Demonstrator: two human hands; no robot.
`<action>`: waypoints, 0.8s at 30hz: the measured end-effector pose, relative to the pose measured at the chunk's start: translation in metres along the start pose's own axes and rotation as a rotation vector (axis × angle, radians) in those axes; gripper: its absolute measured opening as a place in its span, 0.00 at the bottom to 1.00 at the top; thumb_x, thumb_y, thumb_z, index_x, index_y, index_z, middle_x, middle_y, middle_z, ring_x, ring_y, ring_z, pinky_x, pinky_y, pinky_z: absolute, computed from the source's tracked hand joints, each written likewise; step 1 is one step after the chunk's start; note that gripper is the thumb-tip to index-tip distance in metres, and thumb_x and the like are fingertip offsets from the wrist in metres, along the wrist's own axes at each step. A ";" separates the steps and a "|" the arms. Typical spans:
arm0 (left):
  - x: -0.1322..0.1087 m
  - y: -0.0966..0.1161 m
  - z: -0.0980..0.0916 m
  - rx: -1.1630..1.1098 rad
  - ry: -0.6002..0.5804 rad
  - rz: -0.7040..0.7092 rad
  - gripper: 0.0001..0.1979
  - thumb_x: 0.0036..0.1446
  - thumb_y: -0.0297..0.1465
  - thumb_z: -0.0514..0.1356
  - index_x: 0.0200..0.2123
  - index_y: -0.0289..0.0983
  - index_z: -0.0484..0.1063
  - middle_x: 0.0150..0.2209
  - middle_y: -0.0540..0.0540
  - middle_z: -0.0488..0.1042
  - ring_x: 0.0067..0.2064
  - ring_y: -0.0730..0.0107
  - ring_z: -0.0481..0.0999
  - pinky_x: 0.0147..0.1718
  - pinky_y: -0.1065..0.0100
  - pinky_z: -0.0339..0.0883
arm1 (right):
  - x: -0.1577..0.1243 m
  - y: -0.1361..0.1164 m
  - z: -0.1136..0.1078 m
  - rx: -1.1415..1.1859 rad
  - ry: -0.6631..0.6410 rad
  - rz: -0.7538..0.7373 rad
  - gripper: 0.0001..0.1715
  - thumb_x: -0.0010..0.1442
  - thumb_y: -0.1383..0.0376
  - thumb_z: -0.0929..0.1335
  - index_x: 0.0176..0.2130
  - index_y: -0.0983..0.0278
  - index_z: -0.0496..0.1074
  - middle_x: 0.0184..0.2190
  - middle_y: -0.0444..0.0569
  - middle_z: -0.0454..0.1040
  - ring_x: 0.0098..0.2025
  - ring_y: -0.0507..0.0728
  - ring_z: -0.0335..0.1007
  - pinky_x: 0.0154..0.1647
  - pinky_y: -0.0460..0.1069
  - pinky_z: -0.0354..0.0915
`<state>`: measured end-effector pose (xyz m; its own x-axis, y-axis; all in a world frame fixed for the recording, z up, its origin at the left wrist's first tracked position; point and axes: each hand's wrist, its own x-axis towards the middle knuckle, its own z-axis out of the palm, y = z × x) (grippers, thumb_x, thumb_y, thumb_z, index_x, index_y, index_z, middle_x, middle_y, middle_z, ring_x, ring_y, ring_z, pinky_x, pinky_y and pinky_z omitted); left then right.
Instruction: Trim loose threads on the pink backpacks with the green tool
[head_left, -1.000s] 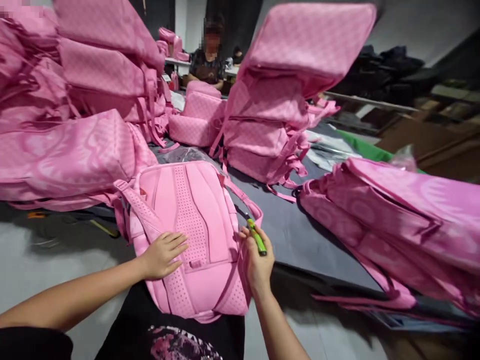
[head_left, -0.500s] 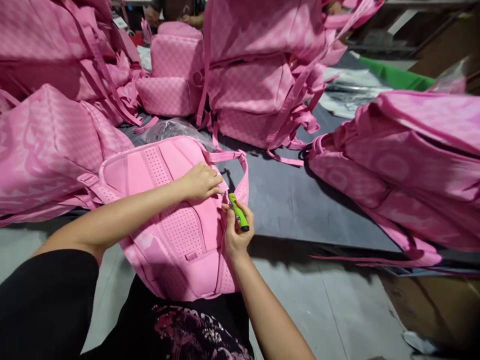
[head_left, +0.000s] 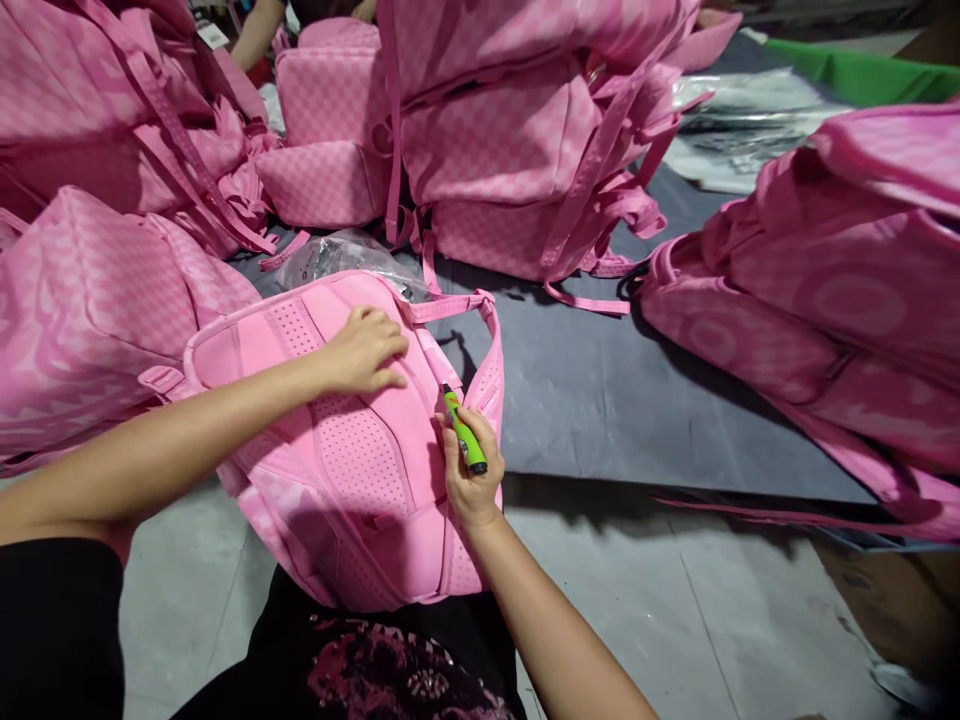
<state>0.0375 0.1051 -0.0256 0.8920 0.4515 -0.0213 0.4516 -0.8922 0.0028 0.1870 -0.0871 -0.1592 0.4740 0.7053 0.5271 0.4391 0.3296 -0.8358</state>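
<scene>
The pink backpack [head_left: 360, 450] overlaps the table's [head_left: 585, 410] near edge, under the left hand's [head_left: 365, 350] loosely curled fingers and beside the right hand [head_left: 474, 485], its fingers gripping a green tool [head_left: 463, 428] whose tip contact looks unclear.

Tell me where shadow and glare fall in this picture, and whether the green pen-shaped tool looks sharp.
Head view: dark shadow across the pink backpack's lower part; head view: bright glints on the clear plastic bag; head view: the green pen-shaped tool in the right hand looks fairly sharp.
</scene>
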 end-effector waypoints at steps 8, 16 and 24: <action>-0.029 0.016 0.050 -0.009 0.695 0.125 0.15 0.65 0.44 0.56 0.40 0.37 0.70 0.38 0.44 0.76 0.47 0.58 0.69 0.57 0.52 0.52 | 0.084 -0.064 -0.010 0.047 0.062 -0.355 0.12 0.63 0.71 0.64 0.46 0.60 0.69 0.40 0.48 0.74 0.43 0.58 0.74 0.45 0.55 0.71; -0.029 0.014 0.062 -0.052 0.919 0.087 0.06 0.68 0.32 0.48 0.40 0.40 0.63 0.37 0.47 0.77 0.45 0.63 0.72 0.51 0.57 0.56 | 0.175 -0.049 0.035 -0.892 -0.981 -0.354 0.13 0.67 0.59 0.69 0.42 0.66 0.75 0.38 0.55 0.79 0.33 0.59 0.75 0.28 0.49 0.52; -0.033 0.011 0.068 -0.088 0.980 0.074 0.04 0.67 0.32 0.50 0.40 0.41 0.63 0.37 0.46 0.76 0.43 0.62 0.74 0.49 0.57 0.60 | 0.177 -0.050 0.054 -0.871 -1.054 -0.334 0.19 0.68 0.52 0.67 0.42 0.65 0.77 0.37 0.53 0.81 0.36 0.58 0.76 0.31 0.49 0.54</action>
<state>0.0123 0.0796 -0.0929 0.5205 0.2403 0.8194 0.3580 -0.9326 0.0461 0.2074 0.0554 -0.0329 -0.3611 0.9325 -0.0063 0.9249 0.3573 -0.1297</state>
